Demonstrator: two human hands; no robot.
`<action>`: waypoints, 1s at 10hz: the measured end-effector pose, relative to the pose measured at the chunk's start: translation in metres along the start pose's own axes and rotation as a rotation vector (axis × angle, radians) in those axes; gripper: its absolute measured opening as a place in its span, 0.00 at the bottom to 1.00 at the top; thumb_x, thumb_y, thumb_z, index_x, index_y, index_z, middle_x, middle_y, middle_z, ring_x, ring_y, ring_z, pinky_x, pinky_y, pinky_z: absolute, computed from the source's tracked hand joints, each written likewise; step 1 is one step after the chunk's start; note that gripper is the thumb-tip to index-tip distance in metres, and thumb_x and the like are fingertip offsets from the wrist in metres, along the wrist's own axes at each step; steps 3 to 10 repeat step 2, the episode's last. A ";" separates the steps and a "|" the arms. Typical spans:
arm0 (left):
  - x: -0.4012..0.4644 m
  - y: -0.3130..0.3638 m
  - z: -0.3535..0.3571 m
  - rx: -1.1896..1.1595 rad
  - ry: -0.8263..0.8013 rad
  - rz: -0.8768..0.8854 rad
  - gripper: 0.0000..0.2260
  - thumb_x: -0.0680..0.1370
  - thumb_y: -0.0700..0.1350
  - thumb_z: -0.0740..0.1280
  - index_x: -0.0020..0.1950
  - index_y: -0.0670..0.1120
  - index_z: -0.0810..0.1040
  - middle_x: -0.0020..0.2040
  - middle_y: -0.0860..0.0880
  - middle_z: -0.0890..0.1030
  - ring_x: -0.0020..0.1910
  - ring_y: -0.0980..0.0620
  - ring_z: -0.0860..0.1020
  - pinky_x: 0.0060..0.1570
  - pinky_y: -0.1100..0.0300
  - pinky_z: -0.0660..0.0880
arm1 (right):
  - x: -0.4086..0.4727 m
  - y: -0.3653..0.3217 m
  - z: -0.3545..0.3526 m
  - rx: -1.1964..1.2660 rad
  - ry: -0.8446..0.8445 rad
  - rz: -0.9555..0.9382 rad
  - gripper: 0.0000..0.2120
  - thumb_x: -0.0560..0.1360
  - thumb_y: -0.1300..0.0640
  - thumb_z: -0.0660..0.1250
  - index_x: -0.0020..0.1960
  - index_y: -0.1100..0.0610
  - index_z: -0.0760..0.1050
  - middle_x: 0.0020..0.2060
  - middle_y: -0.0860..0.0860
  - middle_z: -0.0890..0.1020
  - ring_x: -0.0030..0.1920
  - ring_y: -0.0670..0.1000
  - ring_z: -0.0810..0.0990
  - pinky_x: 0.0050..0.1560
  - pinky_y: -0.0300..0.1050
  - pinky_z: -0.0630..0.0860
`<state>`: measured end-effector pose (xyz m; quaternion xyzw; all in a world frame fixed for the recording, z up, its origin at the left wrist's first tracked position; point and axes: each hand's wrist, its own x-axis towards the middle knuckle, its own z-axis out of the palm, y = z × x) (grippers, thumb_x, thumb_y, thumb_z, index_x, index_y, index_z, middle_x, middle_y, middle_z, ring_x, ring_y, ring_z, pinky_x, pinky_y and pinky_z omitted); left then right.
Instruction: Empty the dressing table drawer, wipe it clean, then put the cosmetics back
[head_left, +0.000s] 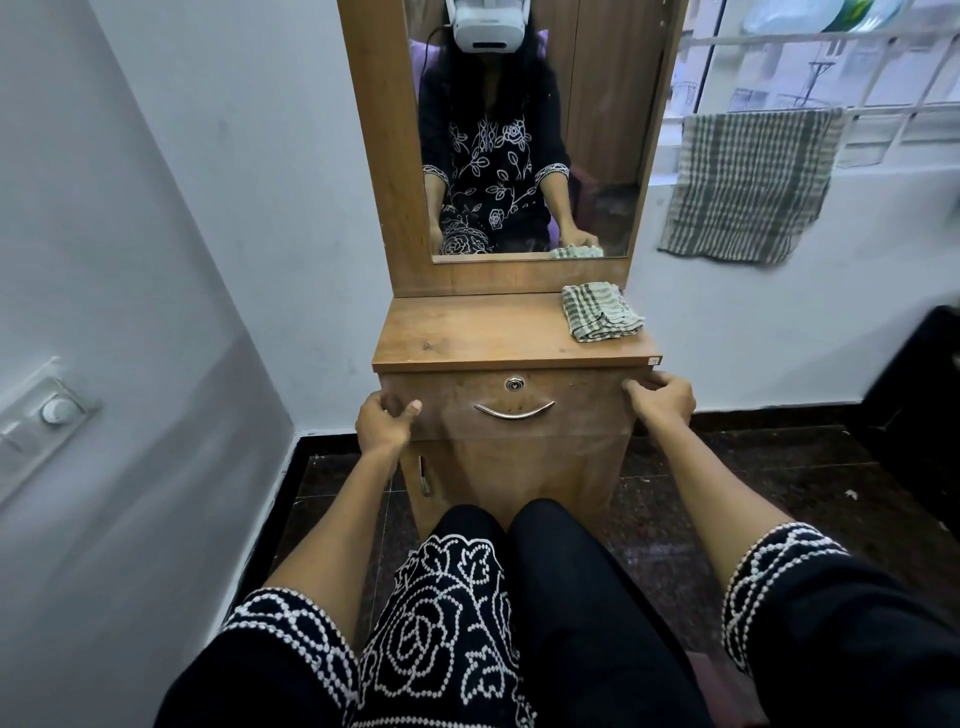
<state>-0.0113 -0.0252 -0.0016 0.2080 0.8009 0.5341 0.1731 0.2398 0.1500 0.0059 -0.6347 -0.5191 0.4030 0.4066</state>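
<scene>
Left hand (387, 421) and right hand (662, 402) grip the unlabelled drawer (506, 405) edges.

I see pale walls (270, 171), a switch plate (44, 415) on the left one, and a dark tiled floor (727, 488) with black skirting. A barred window (810, 67) at upper right lets daylight in, checked towel (753, 182) hanging below it. Something black (919, 389) at the right edge, can't tell what.
</scene>
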 end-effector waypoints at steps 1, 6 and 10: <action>-0.011 -0.003 -0.003 0.012 -0.004 0.002 0.21 0.75 0.45 0.70 0.66 0.38 0.72 0.65 0.41 0.75 0.64 0.42 0.73 0.59 0.52 0.71 | -0.008 -0.005 0.000 0.079 -0.046 0.021 0.18 0.70 0.59 0.69 0.60 0.58 0.78 0.54 0.53 0.82 0.56 0.52 0.79 0.52 0.38 0.72; -0.019 0.009 -0.008 0.026 -0.013 -0.032 0.23 0.76 0.45 0.69 0.67 0.37 0.70 0.65 0.39 0.74 0.64 0.40 0.72 0.60 0.51 0.70 | -0.008 -0.019 0.001 0.056 -0.113 0.089 0.20 0.70 0.61 0.69 0.61 0.60 0.74 0.54 0.55 0.80 0.51 0.54 0.80 0.52 0.43 0.77; -0.019 0.009 -0.008 0.026 -0.013 -0.032 0.23 0.76 0.45 0.69 0.67 0.37 0.70 0.65 0.39 0.74 0.64 0.40 0.72 0.60 0.51 0.70 | -0.008 -0.019 0.001 0.056 -0.113 0.089 0.20 0.70 0.61 0.69 0.61 0.60 0.74 0.54 0.55 0.80 0.51 0.54 0.80 0.52 0.43 0.77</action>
